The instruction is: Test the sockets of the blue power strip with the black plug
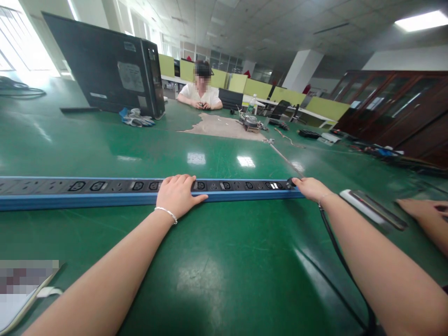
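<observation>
A long blue power strip (105,199) with a row of black sockets lies across the green table, running from the left edge to right of centre. My left hand (178,195) rests over its middle, gripping it from above with the thumb along the near side. At the strip's right end my right hand (311,189) has its fingers closed around a black part there; whether this is a plug or the end piece is hard to tell. A black cable (336,238) hangs from below my right hand and curves toward the lower right.
A black computer case (105,65) and gloves (136,117) stand beyond the strip. Across the table sits a person (200,95). At right are a white and dark bar (373,209) and another person's hand (416,208). A bottle (251,104) stands farther back.
</observation>
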`<state>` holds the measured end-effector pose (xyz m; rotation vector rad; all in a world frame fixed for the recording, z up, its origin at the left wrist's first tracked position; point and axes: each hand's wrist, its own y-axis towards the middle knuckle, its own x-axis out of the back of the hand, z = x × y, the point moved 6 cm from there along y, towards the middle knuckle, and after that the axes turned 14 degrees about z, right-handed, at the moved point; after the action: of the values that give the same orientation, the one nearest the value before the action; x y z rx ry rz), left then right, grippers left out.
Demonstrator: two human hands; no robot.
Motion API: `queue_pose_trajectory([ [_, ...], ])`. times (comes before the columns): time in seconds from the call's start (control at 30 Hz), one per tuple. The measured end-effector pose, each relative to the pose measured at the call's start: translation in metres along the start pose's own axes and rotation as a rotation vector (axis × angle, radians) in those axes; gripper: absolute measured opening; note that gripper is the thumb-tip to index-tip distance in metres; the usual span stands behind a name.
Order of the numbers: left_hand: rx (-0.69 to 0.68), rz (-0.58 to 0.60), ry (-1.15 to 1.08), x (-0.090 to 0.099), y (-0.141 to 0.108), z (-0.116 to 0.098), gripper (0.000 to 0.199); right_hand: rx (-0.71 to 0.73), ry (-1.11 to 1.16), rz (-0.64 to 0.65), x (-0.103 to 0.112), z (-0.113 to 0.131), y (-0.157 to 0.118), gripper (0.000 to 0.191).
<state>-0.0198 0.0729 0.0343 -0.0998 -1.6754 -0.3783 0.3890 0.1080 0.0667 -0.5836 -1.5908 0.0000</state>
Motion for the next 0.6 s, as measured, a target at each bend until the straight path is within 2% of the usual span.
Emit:
queue_pose_trajectory([
  [0.47, 0.011, 0.019, -0.018, 0.000, 0.000, 0.000, 0.061, 0.008, -0.028, -0.015, 0.001, 0.006, -0.002, 0.051],
  [0.6, 0.003, 0.009, -0.008, 0.000, 0.000, 0.000, 0.061, -0.019, -0.018, -0.013, 0.017, 0.002, -0.011, 0.050],
])
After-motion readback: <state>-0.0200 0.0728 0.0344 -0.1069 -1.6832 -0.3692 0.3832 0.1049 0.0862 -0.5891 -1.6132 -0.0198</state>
